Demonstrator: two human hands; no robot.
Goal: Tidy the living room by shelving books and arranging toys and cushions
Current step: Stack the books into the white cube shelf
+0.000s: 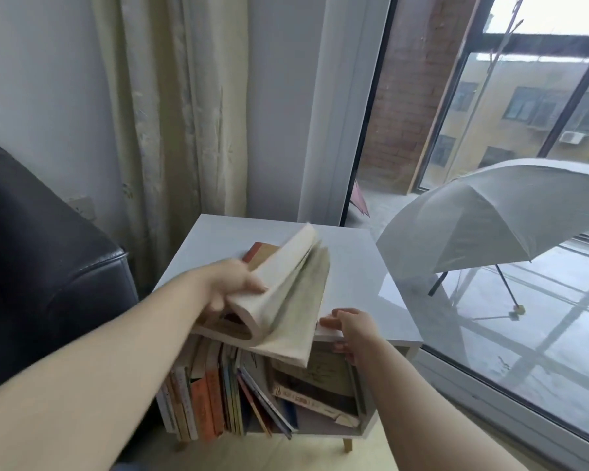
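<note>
The left hand [233,283] pinches a floppy open book [286,294]; the right hand [351,329] is spread at the tabletop [361,266] edge. Held by one side, the book may slip or bend its pages.

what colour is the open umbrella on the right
The umbrella is pale grey-white with a dark shaft, clearest in the head view.
</note>
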